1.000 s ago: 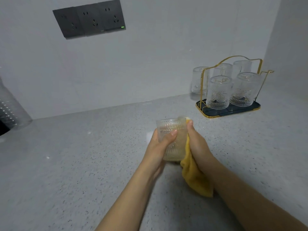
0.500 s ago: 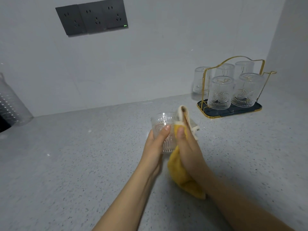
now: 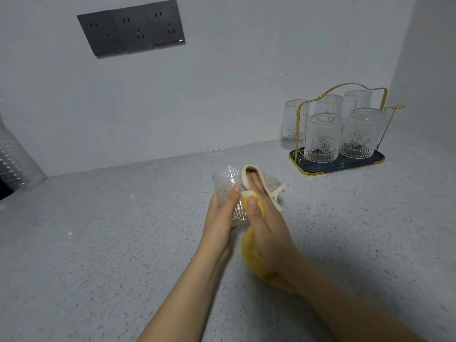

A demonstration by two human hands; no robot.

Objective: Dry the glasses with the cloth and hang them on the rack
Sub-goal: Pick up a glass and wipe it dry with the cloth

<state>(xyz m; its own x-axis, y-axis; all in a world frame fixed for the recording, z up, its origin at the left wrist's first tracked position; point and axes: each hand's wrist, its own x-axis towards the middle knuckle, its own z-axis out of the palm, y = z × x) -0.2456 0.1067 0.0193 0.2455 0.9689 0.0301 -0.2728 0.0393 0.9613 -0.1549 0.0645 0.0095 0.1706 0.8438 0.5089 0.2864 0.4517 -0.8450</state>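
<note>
- Stretching across the whole lower view, the grey speckled countertop meets a pale wall at the back
- 3 dark sockets sit in a row high on that wall, with a small green light at their right end
- At the far right the gold wire rack stands on its dark tray, near the corner
- 5 patterned glasses hang upside down on the rack, 2 in front and 3 behind
- Both forearms reach in from the bottom edge and meet above the counter, well apart from the rack
- The yellow cloth hangs down under the right hand, while its pale upper end wraps over that hand's fingertips
- The right hand's thumb pinches the cloth against the side of the glass, with the fingers lying long and close together inside the fabric
- The left hand grips the glass from the left, thumb curled across its near face, fingers hidden behind it
- The glass sits tilted between the 2 hands, above the counter, its ribbed lower part just beside the right thumb
- Half cut off at the left edge, a clear dimpled container stands against the wall
</note>
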